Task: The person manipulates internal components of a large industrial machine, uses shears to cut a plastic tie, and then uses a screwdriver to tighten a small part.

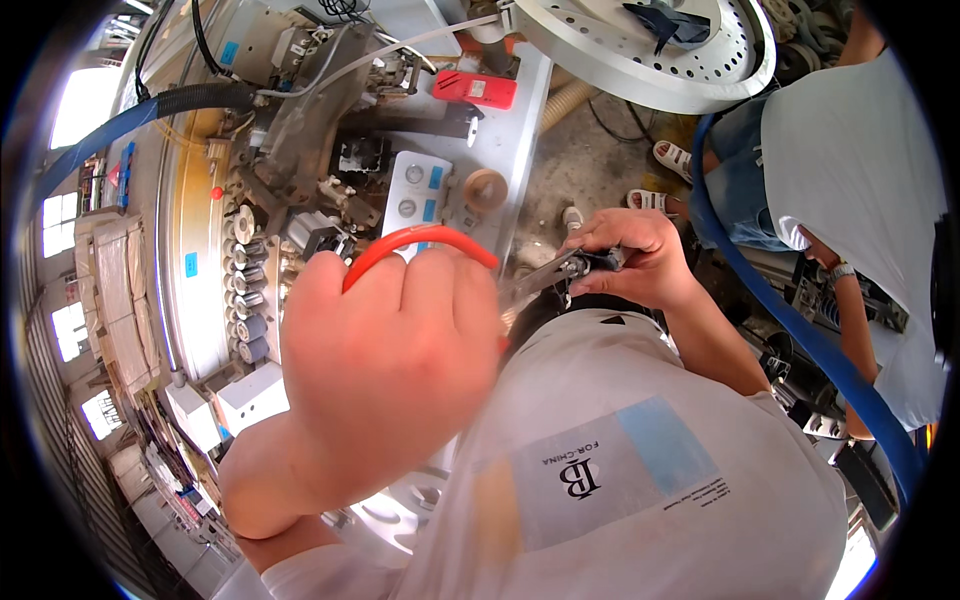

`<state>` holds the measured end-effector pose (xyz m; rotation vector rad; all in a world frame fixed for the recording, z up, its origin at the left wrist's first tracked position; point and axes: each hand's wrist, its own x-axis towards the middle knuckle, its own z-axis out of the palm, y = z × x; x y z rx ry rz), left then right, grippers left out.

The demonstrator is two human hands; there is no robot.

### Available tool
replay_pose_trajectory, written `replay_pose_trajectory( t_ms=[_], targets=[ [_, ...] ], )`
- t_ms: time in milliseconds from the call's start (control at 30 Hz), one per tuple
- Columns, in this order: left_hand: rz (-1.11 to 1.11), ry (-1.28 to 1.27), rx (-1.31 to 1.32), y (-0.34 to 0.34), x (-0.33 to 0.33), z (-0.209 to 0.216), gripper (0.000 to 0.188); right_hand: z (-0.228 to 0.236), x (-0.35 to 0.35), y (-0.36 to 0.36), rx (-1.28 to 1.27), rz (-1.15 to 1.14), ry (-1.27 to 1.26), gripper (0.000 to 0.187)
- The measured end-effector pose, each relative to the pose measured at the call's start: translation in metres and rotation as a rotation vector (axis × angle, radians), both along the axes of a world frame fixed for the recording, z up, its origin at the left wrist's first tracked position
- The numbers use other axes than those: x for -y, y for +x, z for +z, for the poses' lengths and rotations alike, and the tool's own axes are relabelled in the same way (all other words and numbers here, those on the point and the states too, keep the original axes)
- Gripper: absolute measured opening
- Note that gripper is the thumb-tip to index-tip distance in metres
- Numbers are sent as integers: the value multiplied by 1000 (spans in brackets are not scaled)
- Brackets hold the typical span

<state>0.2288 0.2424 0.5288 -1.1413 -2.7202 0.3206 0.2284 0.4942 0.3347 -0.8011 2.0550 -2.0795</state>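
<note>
My left hand [400, 340] is closed on scissors with a red handle [425, 238], its loop curving over my knuckles. Their grey blades [540, 282] point toward my right hand and look blurred. Between the thumb and fingers of my right hand [640, 255] is a small dark metal part [585, 265] with a shiny, screw-like piece at its end. The blades reach this part; whether they touch it I cannot make out. Both hands are in front of my white shirt, and my left palm is hidden.
A machine bench [520, 150] carries a panel with gauges [410, 200], a tape roll [486, 190] and a red box [475, 90]. A round white perforated wheel [690, 85] overhangs the far side. A blue hose [765, 280] runs down the right, beside a person in white [850, 150].
</note>
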Motion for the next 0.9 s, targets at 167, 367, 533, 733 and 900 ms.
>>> replay_pose_trajectory(
  t_ms=[167,367,533,733,900],
  targets=[
    [76,-2,47,-5,1,4,23,14,9,-3,-138,-142,31,40],
    [170,-120,135,1,-1,16,43,18,10,-6,-187,-139,39,42],
    [176,0,153,-1,0,12,40,25,5,-10,-260,-109,155,41],
    [210,-16,175,1,4,7,37,33,6,-13,-503,-171,263,43],
    [286,20,286,3,9,3,44,32,10,-13,-537,-188,275,41]
  ],
)
